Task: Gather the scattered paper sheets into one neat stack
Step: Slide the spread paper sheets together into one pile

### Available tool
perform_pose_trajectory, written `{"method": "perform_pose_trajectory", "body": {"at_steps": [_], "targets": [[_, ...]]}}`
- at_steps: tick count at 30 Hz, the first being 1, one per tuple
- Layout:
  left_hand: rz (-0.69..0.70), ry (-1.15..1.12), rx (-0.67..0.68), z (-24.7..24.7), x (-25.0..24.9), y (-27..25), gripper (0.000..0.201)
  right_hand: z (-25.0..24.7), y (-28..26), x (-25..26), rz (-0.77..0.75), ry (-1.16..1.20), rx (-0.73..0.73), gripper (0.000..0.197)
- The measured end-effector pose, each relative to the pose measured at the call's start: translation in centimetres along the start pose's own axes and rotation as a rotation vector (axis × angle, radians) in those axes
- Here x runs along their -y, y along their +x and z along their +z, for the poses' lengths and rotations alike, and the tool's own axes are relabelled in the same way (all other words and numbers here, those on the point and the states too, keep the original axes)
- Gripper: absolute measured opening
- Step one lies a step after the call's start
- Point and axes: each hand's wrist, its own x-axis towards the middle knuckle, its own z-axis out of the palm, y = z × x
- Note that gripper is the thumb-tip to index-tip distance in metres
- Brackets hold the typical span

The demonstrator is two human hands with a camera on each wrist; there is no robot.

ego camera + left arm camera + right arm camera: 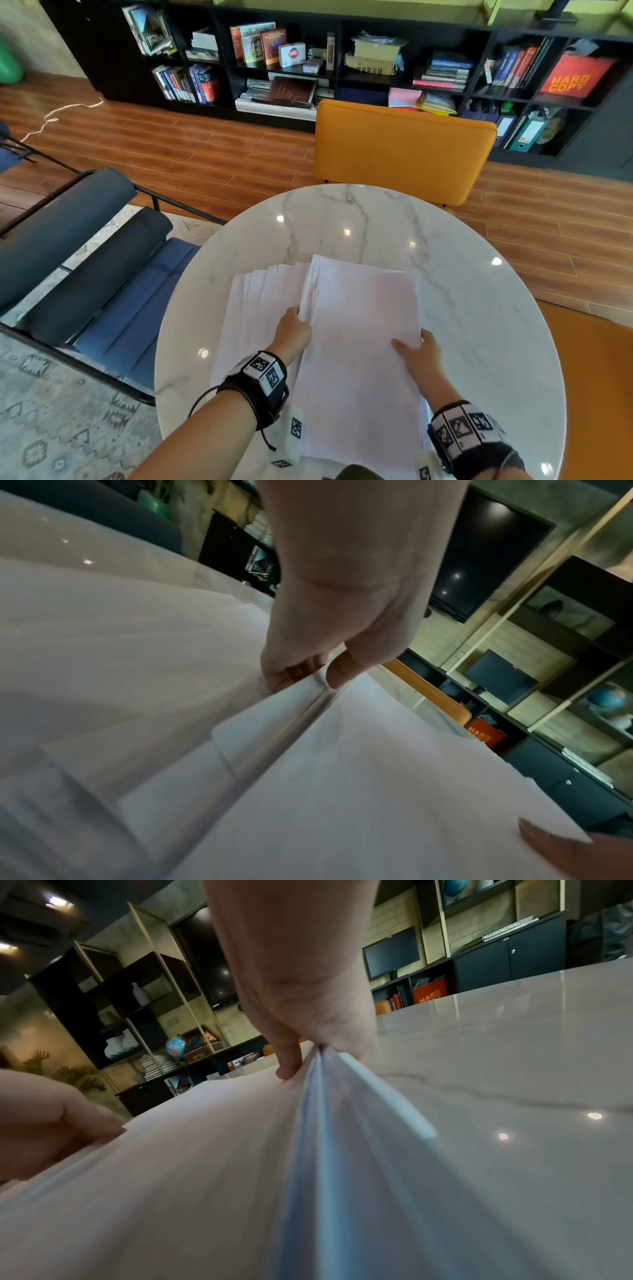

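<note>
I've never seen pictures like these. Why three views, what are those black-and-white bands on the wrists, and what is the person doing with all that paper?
No robot here: a person works bare-handed, wearing cameras. The big picture comes from a head camera; the other two come from cameras in the patterned wristbands, looking along each hand. On the round marble table lie white sheets. The left hand pinches the left edge of the gathered stack, thumb on top; the right hand grips its right edge. More fanned sheets lie spread to the left, partly under the stack, not yet squared in. An orange chair stands beyond the table.
</note>
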Motion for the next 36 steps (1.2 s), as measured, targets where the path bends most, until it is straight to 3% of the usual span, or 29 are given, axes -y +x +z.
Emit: {"method": "perform_pose_trajectory", "body": {"at_steps": [2,8,12,15,20,22,26,30,35,36], "targets": [[0.022,0.042,-0.003,0.0,-0.4,-0.3,0.049,0.2,0.1,0.3,0.006,-0.008,-0.005,0.049],[0.115,-0.048,0.015,0.5,-0.3,-1.2,0.037,0.8,-0.1,0.6,0.024,-0.053,-0.009,0.048],[0.21,-0.038,0.034,1.1,0.4,-2.2,0.052,1.0,-0.6,0.1,0.014,-0.125,0.001,0.052],[0.246,-0.151,0.044,0.8,0.4,-3.0,0.052,0.5,-1.0,-0.2,0.001,-0.194,-0.015,0.055],[0.213,-0.436,0.08,-0.7,0.2,-5.4,0.044,-1.3,-2.5,0.0,-0.038,-0.002,0.033,0.032],[0.177,-0.463,0.113,-1.0,0.6,-5.5,0.041,-1.6,-3.3,0.1,-0.054,0.065,0.062,0.035],[0.134,-0.258,0.04,-1.2,1.8,-4.9,0.033,-0.6,-4.5,0.1,-0.031,0.171,0.066,0.059],[0.143,-0.082,-0.075,-1.2,3.1,-4.0,0.008,0.4,-4.0,-0.6,-0.042,0.003,0.029,0.05],[0.075,0.0,-0.172,-1.5,3.5,-2.2,0.038,1.1,-2.6,-1.0,0.009,-0.123,0.025,0.048],[0.044,-0.048,-0.182,-1.7,3.0,-2.3,0.031,1.2,-2.3,-1.0,0.007,-0.124,0.03,0.046]]}}
